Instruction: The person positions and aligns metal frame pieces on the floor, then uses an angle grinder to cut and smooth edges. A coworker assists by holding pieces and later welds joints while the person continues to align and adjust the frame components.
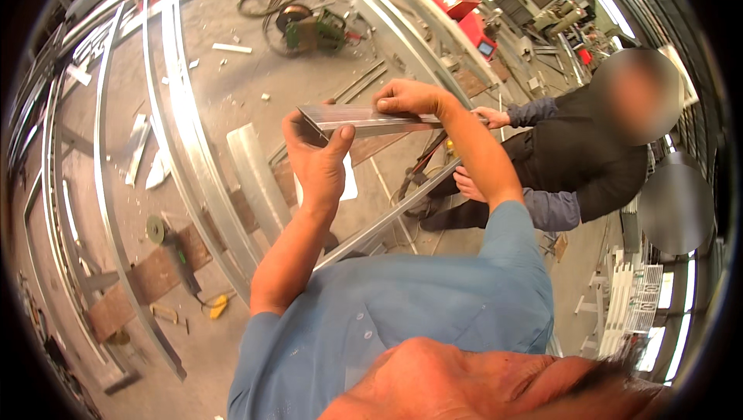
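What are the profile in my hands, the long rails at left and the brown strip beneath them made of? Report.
The profile: thin metal, perhaps galvanised steel or aluminium, from its silvery sheen.
The rails: shiny metal, by their bright reflections; type unclear.
The brown strip: dull, possibly rusted steel or wood; its colour fits both.

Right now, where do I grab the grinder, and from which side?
Hold the grinder by its middle, probably from above, between the rails: it is long and slim there, the disc fills the far end, and the cord trails from the near end.
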Action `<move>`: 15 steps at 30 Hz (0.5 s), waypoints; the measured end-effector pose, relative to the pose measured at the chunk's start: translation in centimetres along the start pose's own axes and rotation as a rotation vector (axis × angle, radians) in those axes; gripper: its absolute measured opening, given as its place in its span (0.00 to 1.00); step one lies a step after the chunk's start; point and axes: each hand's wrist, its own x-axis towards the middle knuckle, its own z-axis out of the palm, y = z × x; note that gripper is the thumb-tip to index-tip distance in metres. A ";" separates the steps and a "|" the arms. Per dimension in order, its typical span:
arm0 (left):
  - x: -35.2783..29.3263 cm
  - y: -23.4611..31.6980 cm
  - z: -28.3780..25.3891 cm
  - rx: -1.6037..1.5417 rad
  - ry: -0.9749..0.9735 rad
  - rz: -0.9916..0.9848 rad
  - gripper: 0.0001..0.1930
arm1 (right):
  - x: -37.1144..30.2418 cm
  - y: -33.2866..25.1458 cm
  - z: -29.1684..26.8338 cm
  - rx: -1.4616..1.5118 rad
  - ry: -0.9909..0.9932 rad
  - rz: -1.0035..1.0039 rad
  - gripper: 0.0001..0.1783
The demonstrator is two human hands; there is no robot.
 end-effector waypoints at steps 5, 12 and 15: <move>0.2 0.0 6.4 0.110 0.074 -0.043 0.34 | -6.6 -1.5 1.5 0.192 0.366 -0.472 0.38; -0.3 -1.3 11.5 0.262 0.068 -0.004 0.38 | -9.8 -1.7 4.5 -0.263 0.877 -0.522 0.30; -0.7 -2.0 12.4 0.348 0.042 0.011 0.37 | -10.2 -0.9 4.3 -0.299 0.964 -0.577 0.22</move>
